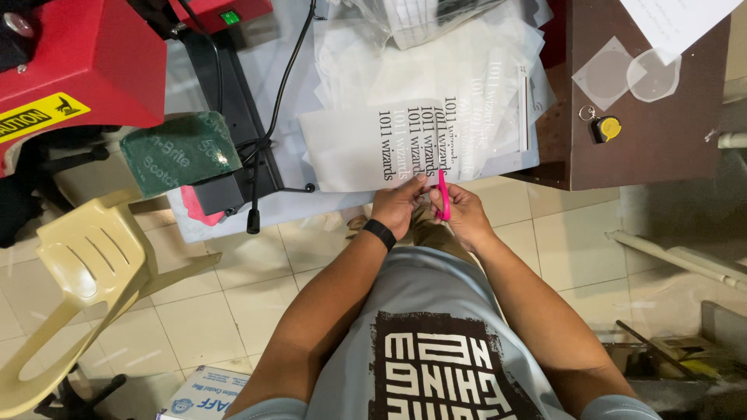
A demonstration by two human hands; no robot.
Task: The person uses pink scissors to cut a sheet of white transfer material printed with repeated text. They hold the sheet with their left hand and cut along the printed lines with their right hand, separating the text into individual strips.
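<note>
Over a tiled floor [233,311] beside a red heat press [85,62], I stand at a cluttered table [233,210]. My left hand [398,204] pinches the printed transfer sheet [366,148] taut at the table's near edge so the pink scissors [443,196], gripped in my right hand [465,214], meet it squarely.

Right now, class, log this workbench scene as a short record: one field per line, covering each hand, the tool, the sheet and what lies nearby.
Left hand: left hand, black band on its wrist, grips the near edge of the printed sheet
Right hand: right hand holds pink scissors
Scissors: blades at the sheet's near edge
Sheet: translucent film with rows of black lettering, on the table
Left of sheet: red press machine, green scouring pad
Floor: cream plastic chair
</note>
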